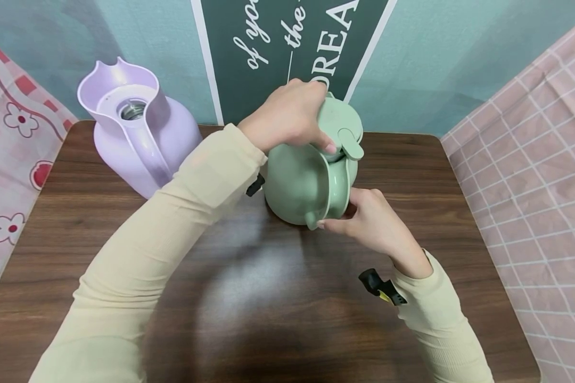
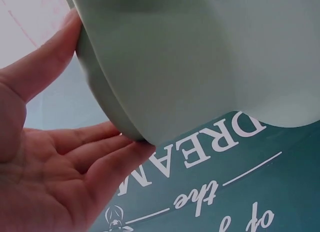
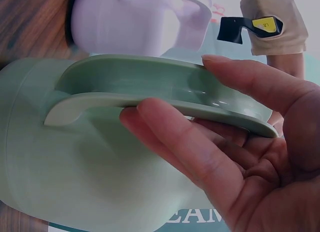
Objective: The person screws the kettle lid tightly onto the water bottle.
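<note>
A pale green thermos jug point(image 1: 292, 183) stands upright on the table with its handle point(image 1: 338, 186) toward the person. My left hand point(image 1: 287, 114) grips the round green lid point(image 1: 335, 117) at its top, thumb on the near side. In the left wrist view, the thumb and fingertips span the lid's edge point(image 2: 107, 96). Lower down, my right hand point(image 1: 374, 221) holds the handle, thumb on one side and fingers on the other. The right wrist view shows this hand point(image 3: 215, 157) around the long curved handle point(image 3: 150, 74). The jug's far side is hidden.
A lilac jug point(image 1: 179, 125) without a lid stands at the back left, partly behind the left forearm. Brown wood-grain table point(image 1: 278, 319) lies below. A dark green lettered panel point(image 1: 287, 32) hangs behind; pink tiled covering point(image 1: 532, 202) borders the right.
</note>
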`<state>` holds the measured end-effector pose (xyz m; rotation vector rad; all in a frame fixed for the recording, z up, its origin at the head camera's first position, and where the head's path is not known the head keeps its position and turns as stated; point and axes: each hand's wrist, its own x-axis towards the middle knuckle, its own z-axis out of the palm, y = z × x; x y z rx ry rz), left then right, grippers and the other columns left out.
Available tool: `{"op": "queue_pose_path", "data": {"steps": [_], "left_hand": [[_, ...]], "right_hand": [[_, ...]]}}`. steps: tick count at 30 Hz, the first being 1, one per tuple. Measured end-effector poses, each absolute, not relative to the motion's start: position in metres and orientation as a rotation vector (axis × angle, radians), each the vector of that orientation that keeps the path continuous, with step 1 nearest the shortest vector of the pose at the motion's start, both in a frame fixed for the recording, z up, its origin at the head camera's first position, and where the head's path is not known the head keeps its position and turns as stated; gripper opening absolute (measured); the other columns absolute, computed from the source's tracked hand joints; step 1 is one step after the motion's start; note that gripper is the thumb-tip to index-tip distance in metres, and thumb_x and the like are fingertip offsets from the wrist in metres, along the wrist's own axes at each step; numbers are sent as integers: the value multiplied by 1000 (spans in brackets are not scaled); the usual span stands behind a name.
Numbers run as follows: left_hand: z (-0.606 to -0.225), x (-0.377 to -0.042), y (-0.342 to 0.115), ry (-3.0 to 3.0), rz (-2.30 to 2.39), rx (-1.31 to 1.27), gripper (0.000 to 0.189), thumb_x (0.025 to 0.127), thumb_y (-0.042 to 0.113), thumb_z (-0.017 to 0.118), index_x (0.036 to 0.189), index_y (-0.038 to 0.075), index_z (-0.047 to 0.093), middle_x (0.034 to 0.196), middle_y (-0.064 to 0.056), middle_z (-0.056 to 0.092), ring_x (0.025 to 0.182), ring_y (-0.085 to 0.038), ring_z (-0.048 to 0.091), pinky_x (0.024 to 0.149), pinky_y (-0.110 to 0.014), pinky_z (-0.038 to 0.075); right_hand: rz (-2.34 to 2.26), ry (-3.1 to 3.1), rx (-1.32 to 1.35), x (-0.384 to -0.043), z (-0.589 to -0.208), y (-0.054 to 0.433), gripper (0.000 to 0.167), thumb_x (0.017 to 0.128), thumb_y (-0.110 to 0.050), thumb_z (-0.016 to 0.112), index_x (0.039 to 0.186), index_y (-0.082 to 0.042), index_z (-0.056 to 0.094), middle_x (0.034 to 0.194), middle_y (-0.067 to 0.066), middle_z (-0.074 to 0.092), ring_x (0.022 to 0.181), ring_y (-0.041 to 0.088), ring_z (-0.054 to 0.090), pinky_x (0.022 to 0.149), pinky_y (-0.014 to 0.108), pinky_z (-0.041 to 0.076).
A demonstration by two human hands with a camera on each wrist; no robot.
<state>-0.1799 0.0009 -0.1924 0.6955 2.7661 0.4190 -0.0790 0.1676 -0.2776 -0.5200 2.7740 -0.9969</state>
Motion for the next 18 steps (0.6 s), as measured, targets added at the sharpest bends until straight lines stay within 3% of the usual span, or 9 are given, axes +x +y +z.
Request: {"op": "queue_pose_path", "data": {"steps": [14, 18], "left_hand": [[-192, -190, -5, 2716, 415, 793, 74, 69, 45, 76, 127, 9, 46, 112, 2, 52, 101, -16, 42, 84, -27, 36], [-193, -190, -5, 2707, 403, 790, 71, 71, 45, 75, 125, 9, 45, 109, 0, 51, 100, -17, 42, 83, -28, 36]], "right_hand": [[-991, 2779, -530, -79, -277, 165, 19, 70, -17, 78, 82, -8, 67, 62, -3, 59, 54, 13, 51, 52, 26, 41], [-982, 2785, -542, -79, -278, 164, 20, 70, -17, 78, 83, -7, 67, 64, -3, 59, 55, 13, 51, 52, 26, 42]]}}
